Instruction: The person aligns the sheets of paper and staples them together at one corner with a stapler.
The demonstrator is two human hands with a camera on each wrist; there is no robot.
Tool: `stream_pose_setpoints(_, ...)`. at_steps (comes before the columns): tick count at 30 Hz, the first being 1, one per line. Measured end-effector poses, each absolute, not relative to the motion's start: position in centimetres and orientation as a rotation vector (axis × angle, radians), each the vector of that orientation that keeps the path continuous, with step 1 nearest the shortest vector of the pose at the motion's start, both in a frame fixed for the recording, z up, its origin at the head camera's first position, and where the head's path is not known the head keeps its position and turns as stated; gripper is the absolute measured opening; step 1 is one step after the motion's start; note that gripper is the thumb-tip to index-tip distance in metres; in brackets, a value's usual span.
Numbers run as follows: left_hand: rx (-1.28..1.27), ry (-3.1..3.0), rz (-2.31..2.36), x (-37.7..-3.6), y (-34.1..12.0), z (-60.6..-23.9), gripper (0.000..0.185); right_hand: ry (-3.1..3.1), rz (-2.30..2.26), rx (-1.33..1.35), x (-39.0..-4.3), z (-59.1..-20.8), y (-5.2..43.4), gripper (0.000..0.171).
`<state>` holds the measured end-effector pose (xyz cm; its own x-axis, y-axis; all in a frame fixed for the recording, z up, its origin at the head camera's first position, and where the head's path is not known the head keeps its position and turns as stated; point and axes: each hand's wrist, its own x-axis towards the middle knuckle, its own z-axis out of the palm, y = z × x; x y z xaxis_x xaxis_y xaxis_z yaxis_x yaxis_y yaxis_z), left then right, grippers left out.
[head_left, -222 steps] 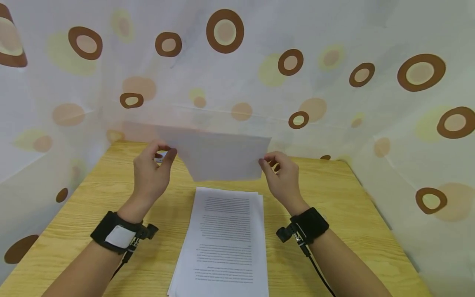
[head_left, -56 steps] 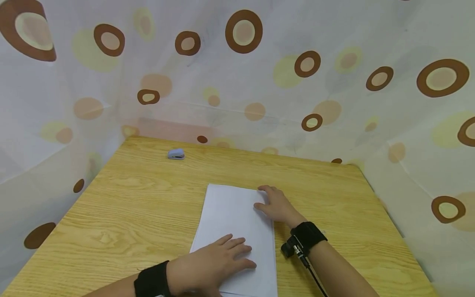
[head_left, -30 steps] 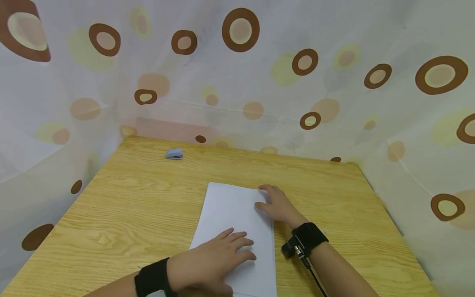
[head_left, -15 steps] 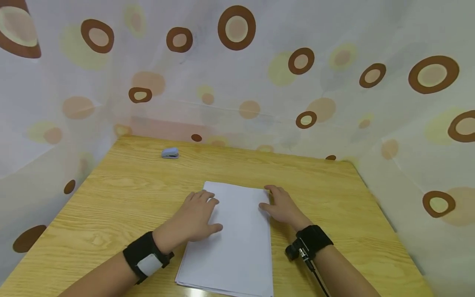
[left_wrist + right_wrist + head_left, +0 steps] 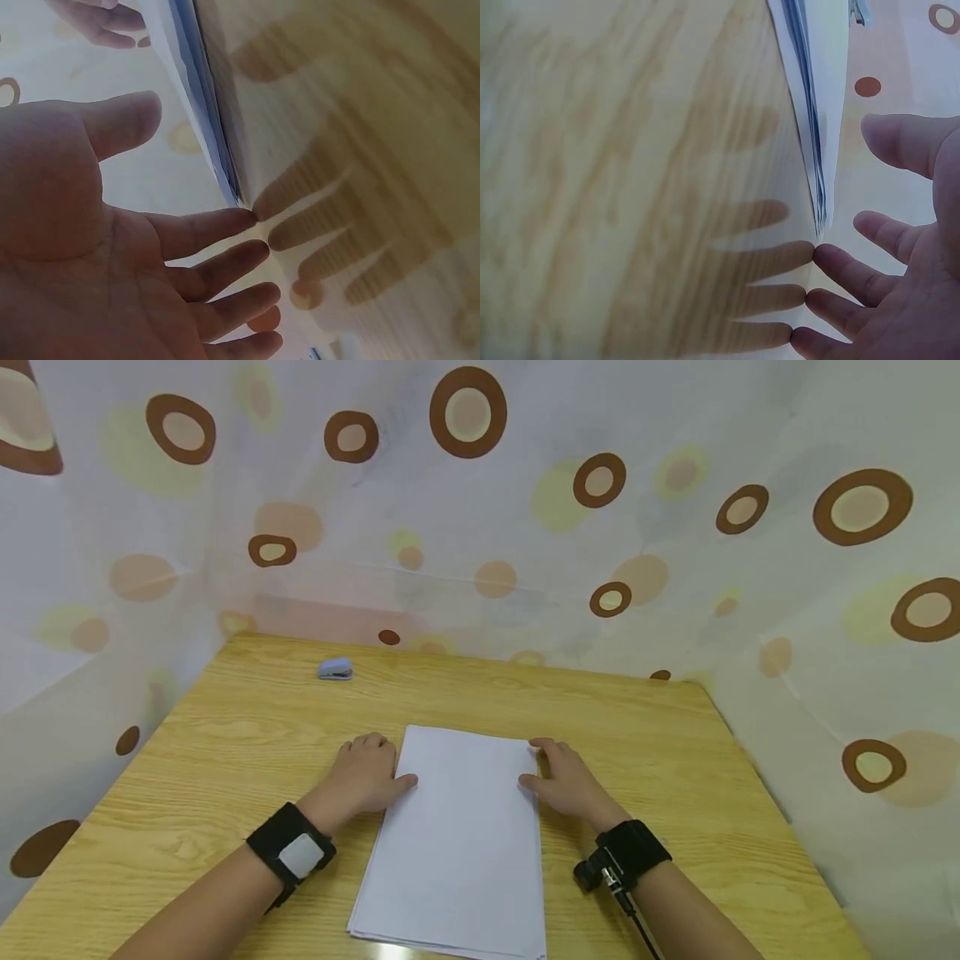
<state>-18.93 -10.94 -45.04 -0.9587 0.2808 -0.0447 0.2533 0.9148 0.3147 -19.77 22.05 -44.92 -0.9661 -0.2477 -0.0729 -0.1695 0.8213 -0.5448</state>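
Observation:
A stack of white paper (image 5: 465,843) lies flat on the wooden table, its top sheet blank. At the stack's upper left edge is my left hand (image 5: 365,777), thumb over the paper and fingers on the table side. My right hand (image 5: 567,781) sits opposite, at the upper right edge. In the left wrist view, the left hand (image 5: 127,232) has its fingers spread, with fingertips on the table by the layered paper edge (image 5: 199,97). The right wrist view likewise has the right hand (image 5: 900,262) with fingers extended beside the stack's edge (image 5: 804,112); neither hand curls round the paper.
A small pale blue stapler (image 5: 335,669) stands near the back left of the wooden table (image 5: 675,793). A white curtain with brown rings (image 5: 465,527) encloses the back and sides. Each wrist wears a black strap; a cable runs from the right one (image 5: 633,857).
Earlier, both hands held up a sheet above the printed stack; now a blank sheet tops it. My left hand has moved from over the paper to its left edge. The right hand stays at the right edge.

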Motion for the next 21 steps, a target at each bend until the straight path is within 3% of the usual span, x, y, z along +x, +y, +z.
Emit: stream_pose_setpoints(21, 0.443, 2.934, 0.568, -20.0, -11.2, -44.2, 0.053, 2.848, -0.859, -0.328, -19.7, -45.1, 21.8, 0.064)
